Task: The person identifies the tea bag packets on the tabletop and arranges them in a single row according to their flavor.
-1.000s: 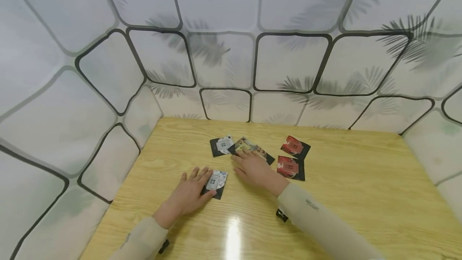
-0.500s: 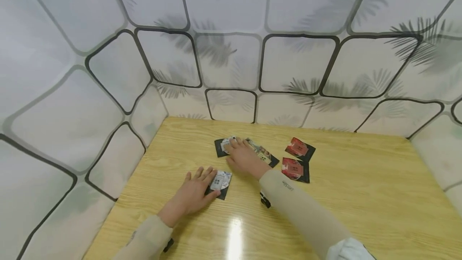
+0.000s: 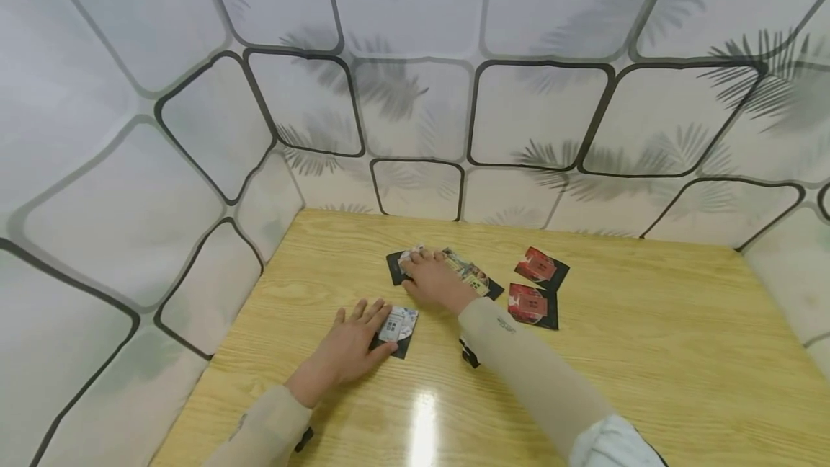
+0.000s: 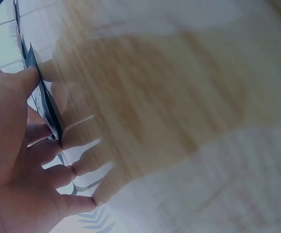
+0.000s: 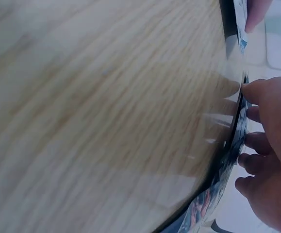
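Observation:
My left hand [image 3: 350, 344] lies spread over a flat white-and-black packet [image 3: 403, 321], thumb and forefinger at its edges. In the left wrist view the packet's dark edge [image 4: 49, 109] runs between the thumb and the other fingers. Farther back, my right hand [image 3: 436, 283] rests its fingertips on a second white-and-black packet [image 3: 393, 270], partly hidden under them. Touching that one on the right is a yellow patterned packet [image 3: 478, 281], overlapped in view by the hand. From the right wrist, the fingers of the right hand [image 5: 271, 150] press along the packet's edge.
To the right of the hands lie two red-and-black packets, one farther back [image 3: 541, 267] and one nearer [image 3: 532, 304], their corners meeting. All rest on a wooden table [image 3: 648, 352]. Patterned walls [image 3: 415, 121] enclose its back and sides.
My right hand has moved left from the yellow packet onto the white-and-black packet at the back, uncovering more of the yellow one. The left hand stays on its packet. The view has shifted slightly.

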`<state>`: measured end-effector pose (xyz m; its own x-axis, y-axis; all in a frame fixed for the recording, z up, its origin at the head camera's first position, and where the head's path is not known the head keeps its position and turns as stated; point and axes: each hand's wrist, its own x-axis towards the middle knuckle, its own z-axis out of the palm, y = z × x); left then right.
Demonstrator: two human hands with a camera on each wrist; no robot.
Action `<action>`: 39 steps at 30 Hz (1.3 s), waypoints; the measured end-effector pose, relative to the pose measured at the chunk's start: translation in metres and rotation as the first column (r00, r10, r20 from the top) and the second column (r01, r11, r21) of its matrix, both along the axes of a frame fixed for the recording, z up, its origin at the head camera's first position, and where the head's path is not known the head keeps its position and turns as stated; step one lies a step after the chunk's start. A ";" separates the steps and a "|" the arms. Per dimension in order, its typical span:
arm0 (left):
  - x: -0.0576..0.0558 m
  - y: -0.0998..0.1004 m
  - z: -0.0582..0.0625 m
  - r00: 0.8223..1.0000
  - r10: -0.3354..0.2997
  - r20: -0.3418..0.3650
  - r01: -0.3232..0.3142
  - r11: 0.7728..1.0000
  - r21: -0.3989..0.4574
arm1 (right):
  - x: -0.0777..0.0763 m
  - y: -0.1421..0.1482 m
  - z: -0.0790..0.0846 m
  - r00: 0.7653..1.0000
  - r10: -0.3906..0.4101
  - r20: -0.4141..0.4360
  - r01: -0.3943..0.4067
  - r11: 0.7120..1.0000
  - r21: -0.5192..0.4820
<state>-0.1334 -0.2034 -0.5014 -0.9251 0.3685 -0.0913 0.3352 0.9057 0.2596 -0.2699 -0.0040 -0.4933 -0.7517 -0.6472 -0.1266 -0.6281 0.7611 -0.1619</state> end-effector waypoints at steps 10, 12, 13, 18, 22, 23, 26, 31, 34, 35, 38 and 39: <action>-0.001 0.000 -0.002 1.000 -0.003 -0.001 0.003 1.000 -0.015 | 0.010 0.021 -0.001 0.998 0.057 -0.017 -0.057 0.998 0.002; -0.001 0.000 -0.002 1.000 -0.004 -0.003 0.004 1.000 -0.014 | 0.012 0.026 -0.002 0.997 0.068 -0.023 -0.068 0.998 -0.004; -0.001 0.000 -0.003 1.000 -0.004 -0.002 0.004 1.000 -0.013 | 0.013 0.028 -0.002 0.997 0.071 -0.024 -0.072 0.997 -0.010; 0.000 0.001 -0.002 1.000 -0.007 0.010 0.007 1.000 -0.001 | 0.023 0.037 0.002 0.996 0.084 -0.011 -0.084 0.995 -0.051; 0.000 0.001 -0.001 1.000 -0.006 0.015 0.006 1.000 0.003 | 0.029 0.043 0.003 0.995 0.101 -0.016 -0.102 0.993 -0.063; 0.000 0.001 0.000 1.000 -0.006 0.013 0.006 1.000 0.004 | 0.031 0.044 0.003 0.994 0.105 -0.022 -0.106 0.992 -0.064; 0.000 0.002 0.000 1.000 -0.007 0.008 0.007 1.000 0.005 | 0.036 0.048 0.001 0.992 0.119 -0.045 -0.122 0.990 -0.067; 0.001 0.003 0.000 1.000 -0.007 0.004 0.006 1.000 0.013 | 0.046 0.058 -0.002 0.990 0.134 -0.047 -0.138 0.987 -0.086; 0.001 0.002 -0.001 1.000 -0.005 0.000 0.005 1.000 0.007 | 0.052 0.063 -0.001 0.990 0.139 -0.036 -0.141 0.985 -0.094; 0.001 0.002 -0.001 1.000 -0.004 0.000 0.004 1.000 0.006 | 0.054 0.065 -0.001 0.989 0.142 -0.036 -0.145 0.985 -0.095; 0.001 0.002 -0.001 1.000 -0.006 -0.001 0.006 1.000 0.005 | 0.059 0.070 0.000 0.985 0.165 -0.043 -0.168 0.981 -0.096; 0.001 0.002 -0.001 1.000 -0.007 0.000 0.007 1.000 0.007 | 0.061 0.071 0.000 0.984 0.173 -0.043 -0.176 0.979 -0.100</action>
<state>-0.1327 -0.2018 -0.5020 -0.9226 0.3753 -0.0891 0.3411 0.9017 0.2658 -0.2086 0.0674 -0.4936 -0.6288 -0.7770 -0.0289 -0.7562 0.6198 -0.2096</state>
